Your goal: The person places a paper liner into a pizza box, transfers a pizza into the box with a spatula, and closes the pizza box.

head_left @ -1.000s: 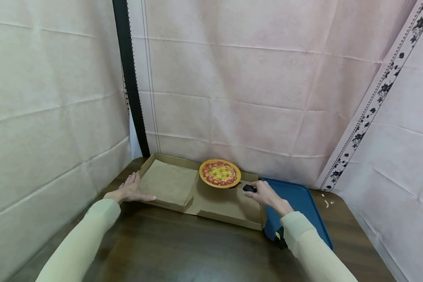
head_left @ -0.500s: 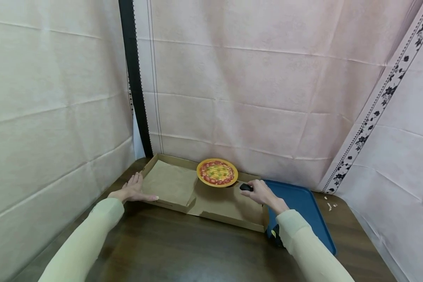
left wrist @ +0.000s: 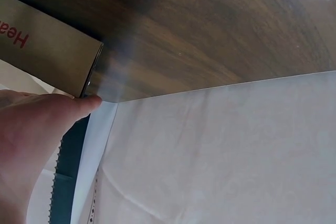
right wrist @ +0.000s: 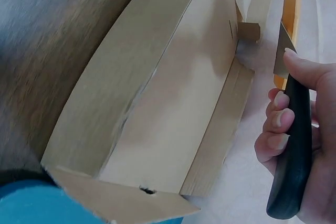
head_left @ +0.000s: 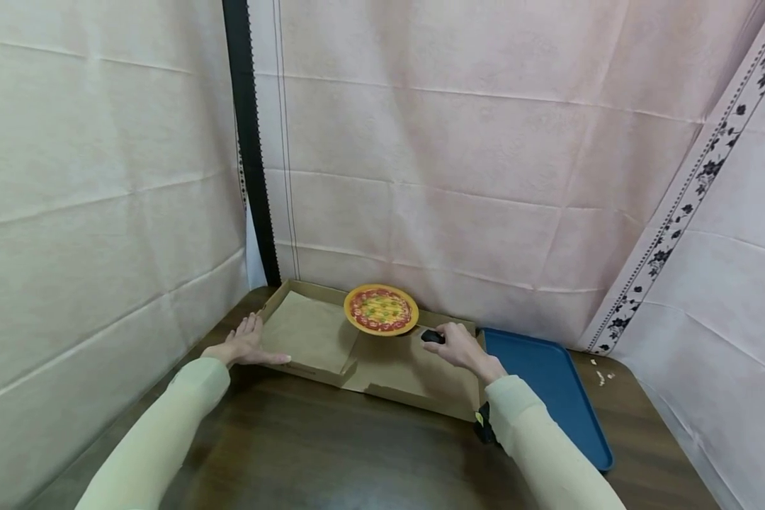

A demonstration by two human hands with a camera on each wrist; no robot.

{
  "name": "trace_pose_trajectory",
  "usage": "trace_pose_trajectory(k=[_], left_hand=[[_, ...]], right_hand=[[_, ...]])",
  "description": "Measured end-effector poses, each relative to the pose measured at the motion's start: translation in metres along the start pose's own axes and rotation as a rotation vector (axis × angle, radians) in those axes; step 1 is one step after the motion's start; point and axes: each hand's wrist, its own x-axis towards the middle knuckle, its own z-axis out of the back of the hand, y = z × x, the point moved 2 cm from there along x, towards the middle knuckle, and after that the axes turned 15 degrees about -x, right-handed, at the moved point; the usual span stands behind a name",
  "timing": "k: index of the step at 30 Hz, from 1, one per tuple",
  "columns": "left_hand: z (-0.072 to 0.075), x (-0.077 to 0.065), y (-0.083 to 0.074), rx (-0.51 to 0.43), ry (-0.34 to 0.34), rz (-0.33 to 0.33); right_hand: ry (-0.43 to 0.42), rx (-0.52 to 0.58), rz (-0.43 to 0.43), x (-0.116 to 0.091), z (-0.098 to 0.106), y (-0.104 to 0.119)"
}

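Note:
My right hand (head_left: 462, 347) grips the black handle (right wrist: 290, 156) of a pizza server, thumb lying along its top. On the server's metal blade (right wrist: 283, 51) rides a round pizza (head_left: 381, 310) with a yellow crust and red and green toppings. It is over the back of an opened cardboard pizza box (head_left: 421, 372), near the fold between its two halves. Brown liner paper (head_left: 309, 327) lies in the left half. At that half's front left corner my left hand (head_left: 245, 345) rests against the box, its fingers spread and thumb along the front edge.
A blue tray (head_left: 538, 368) stands right of the box, partly under my right forearm. Small white scraps (head_left: 601, 377) lie on the dark wooden table (head_left: 331, 453) near its right edge. Pale cloth curtains (head_left: 408, 142) close off the back and sides.
My right hand has moved left with the server, carrying the pizza from over the right half toward the box's left half. The left hand stays at the box corner.

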Motion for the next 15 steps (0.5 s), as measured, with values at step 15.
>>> trace_pose_trajectory(k=[15], left_hand=[[0.0,0.0,-0.001,-0.013,0.002,0.013]], right_hand=[[0.023,0.011,-0.008,0.015,-0.011,0.025]])
